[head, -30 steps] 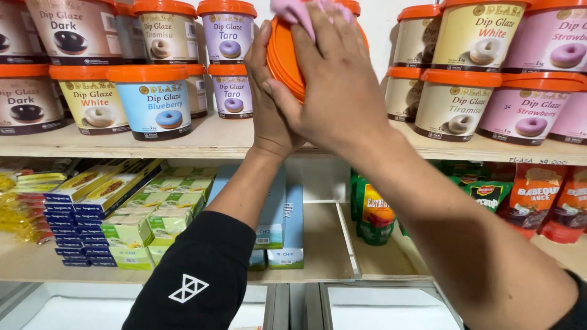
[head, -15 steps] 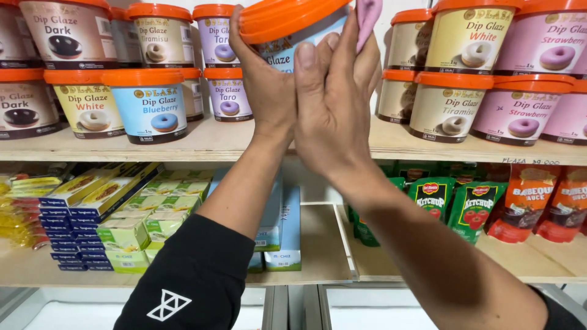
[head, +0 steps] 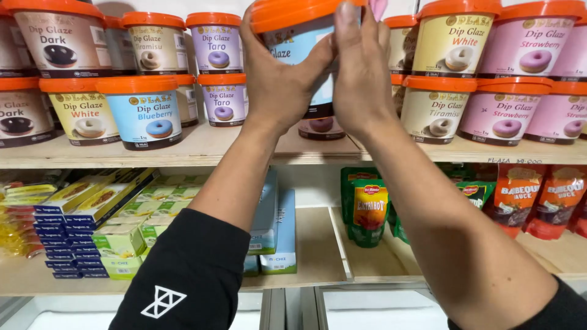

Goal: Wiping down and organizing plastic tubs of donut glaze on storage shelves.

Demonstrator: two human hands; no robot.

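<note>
Both my hands hold one tub point(head: 299, 49) with an orange lid and a light blue label, raised upright in front of the upper shelf point(head: 202, 150). My left hand point(head: 278, 76) grips its left side and my right hand point(head: 361, 73) wraps its right side. A bit of pink cloth point(head: 379, 7) shows above my right fingers. Behind the held tub, a smaller tub point(head: 321, 127) with a pink doughnut picture stands on the shelf, mostly hidden.
Rows of orange-lidded tubs point(head: 143, 110) in two layers fill the upper shelf on both sides. The lower shelf point(head: 312, 256) carries flat boxes point(head: 116, 238) at left, upright blue boxes point(head: 278, 232) in the middle and sauce pouches point(head: 367, 211) at right.
The tub, first seen lid-on toward me, has turned upright so its blue label faces me. Both hands have stayed on it and shifted slightly left.
</note>
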